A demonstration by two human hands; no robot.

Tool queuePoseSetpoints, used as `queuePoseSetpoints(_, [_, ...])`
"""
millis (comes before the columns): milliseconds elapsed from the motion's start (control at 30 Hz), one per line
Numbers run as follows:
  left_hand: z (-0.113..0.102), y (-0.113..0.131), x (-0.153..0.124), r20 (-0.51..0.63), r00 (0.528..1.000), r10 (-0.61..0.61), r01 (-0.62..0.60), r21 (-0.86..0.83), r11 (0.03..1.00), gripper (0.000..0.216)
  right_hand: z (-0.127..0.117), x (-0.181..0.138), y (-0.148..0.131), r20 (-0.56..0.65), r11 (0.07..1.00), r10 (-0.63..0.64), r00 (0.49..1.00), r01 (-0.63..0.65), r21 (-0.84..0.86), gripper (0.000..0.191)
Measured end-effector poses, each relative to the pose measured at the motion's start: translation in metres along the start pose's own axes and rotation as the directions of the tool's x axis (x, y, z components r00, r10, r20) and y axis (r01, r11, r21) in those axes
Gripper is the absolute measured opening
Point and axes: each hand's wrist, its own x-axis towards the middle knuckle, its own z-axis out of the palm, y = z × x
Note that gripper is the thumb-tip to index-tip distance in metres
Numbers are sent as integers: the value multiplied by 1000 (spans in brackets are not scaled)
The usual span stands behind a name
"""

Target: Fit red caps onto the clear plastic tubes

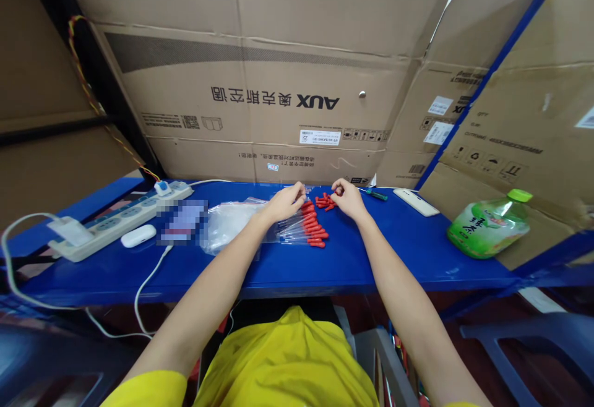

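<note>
Several clear tubes with red caps point(312, 229) lie in a row on the blue shelf point(288, 268), in front of me. My left hand point(284, 201) rests at the far end of that row, fingers curled on a clear tube. My right hand point(347, 197) is just right of it, fingers pinched beside a small heap of loose red caps point(324, 201). What the pinch holds is too small to make out. A pile of clear plastic bags point(228, 221) lies left of the tubes.
A white power strip point(121, 217) with a plugged charger and cables lies at the left, a white earbud case point(138, 235) beside it. A green drink bottle point(489, 224) lies at the right. A white phone point(416, 201) and green pen point(377, 194) lie behind. Cardboard boxes point(278, 85) wall the back.
</note>
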Motion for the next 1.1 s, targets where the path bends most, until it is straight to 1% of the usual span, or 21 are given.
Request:
queuePoseSetpoints(67, [0,3,0,8,1000,29,-29,-1,1000,21,2,0,-5,-24,987,-50,998,53,149,19])
queuePoseSetpoints(133, [1,3,0,11,999,52,-53,10,999,27,7,-1,-9,-7,953,-61,998,61,297,21])
queuePoseSetpoints(233, [3,0,2,19,997,75,-76,44,996,32,18,-6,-17,87,879,-27,996,-18,477,31])
queuePoseSetpoints(267, [3,-1,2,18,997,77,-78,53,996,33,21,-8,-19,119,859,-29,993,-36,511,30])
queuePoseSetpoints(300, [4,-2,2,15,997,75,-75,62,995,34,24,-9,-22,146,851,-45,988,-39,524,29])
queuePoseSetpoints(367, [4,-2,3,5,999,53,-53,82,995,36,28,-10,-26,156,841,-57,986,-37,539,29])
queuePoseSetpoints(533, [1,6,2,-24,999,-36,39,115,993,36,30,-9,-32,120,796,4,993,-76,601,38])
queuePoseSetpoints(667, [0,10,1,-48,995,-85,90,104,991,34,26,-9,-34,95,783,-14,995,-48,620,36])
queuePoseSetpoints(733, [0,10,2,-51,995,-87,91,100,991,35,25,-11,-38,89,775,-32,996,-32,631,36])
queuePoseSetpoints(900, [4,10,3,-56,997,-60,64,71,995,36,23,-16,-49,105,751,-24,994,-52,658,41])
queuePoseSetpoints(1100, [5,12,4,-88,995,-38,39,3,999,34,25,-15,-51,2,775,-33,999,24,632,40])
